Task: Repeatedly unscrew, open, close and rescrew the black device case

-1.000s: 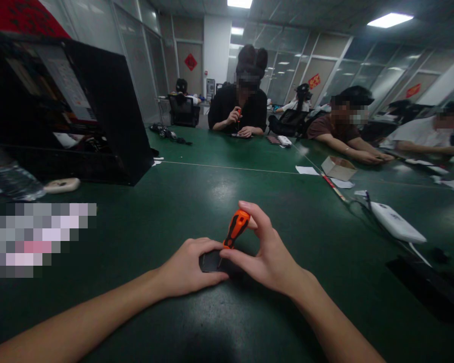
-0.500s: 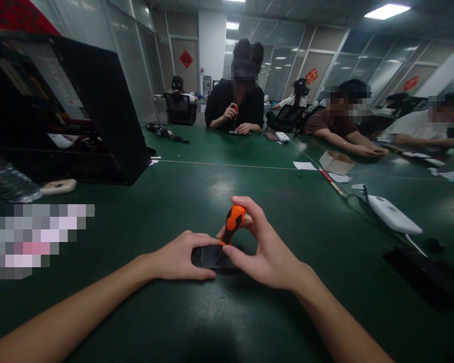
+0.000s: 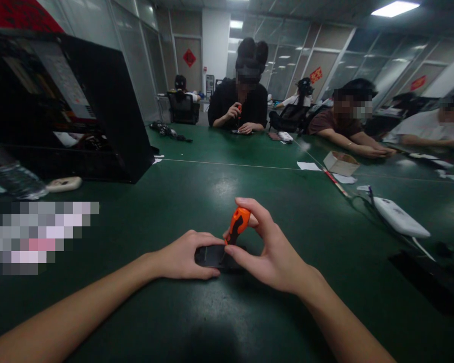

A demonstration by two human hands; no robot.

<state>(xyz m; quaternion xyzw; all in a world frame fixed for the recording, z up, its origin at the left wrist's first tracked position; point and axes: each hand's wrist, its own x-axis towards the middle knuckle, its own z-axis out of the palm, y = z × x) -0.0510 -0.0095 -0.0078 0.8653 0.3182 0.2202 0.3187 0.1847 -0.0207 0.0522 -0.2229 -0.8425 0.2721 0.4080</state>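
A flat dark piece with rounded ends, like a phone-sized slab (image 3: 211, 257), lies on the green table in front of me. My left hand (image 3: 185, 255) grips its left end, thumb along the near edge and fingers along the far edge. An orange and black screwdriver (image 3: 238, 224) stands nearly upright over the slab, tilted a little to the right. My right hand (image 3: 270, 247) is closed around its handle, with the index finger over the top and the thumb low down. The screwdriver's tip meets the slab's surface; what lies under it is too small to make out.
A black open-sided case (image 3: 98, 116) stands at the left beside a clear plastic bottle (image 3: 17, 179). On the right lie a white power bank-like device (image 3: 401, 217) with a cable and a small open box (image 3: 341, 163). A co-worker (image 3: 245, 98) sits opposite, holding another screwdriver.
The whole view has shifted slightly, so things appear a little further right. The screwdriver's handle has turned in my right hand. My left hand keeps its hold on the slab.
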